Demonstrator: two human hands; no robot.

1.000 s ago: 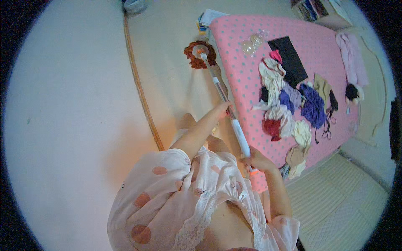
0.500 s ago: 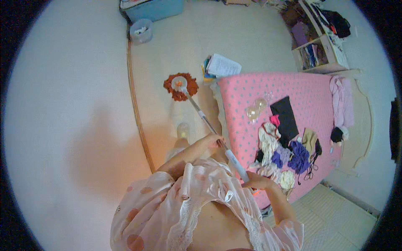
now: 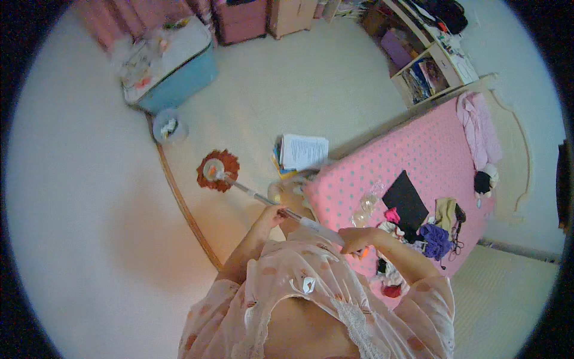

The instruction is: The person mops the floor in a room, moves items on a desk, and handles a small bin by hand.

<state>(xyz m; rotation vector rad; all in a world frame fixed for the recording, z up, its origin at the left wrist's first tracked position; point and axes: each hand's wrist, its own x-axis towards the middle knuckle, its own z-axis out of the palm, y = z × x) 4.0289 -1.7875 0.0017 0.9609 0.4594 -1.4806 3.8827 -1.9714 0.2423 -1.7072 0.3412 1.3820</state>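
Gripping mop [image 3: 257,196] — left hand [image 3: 274,215], right hand [image 3: 357,239]

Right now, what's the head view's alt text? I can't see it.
Left hand and right hand grip a mop, its reddish-brown head on the floor. Clothes lie on the pink bed at right; papers lie near its corner.
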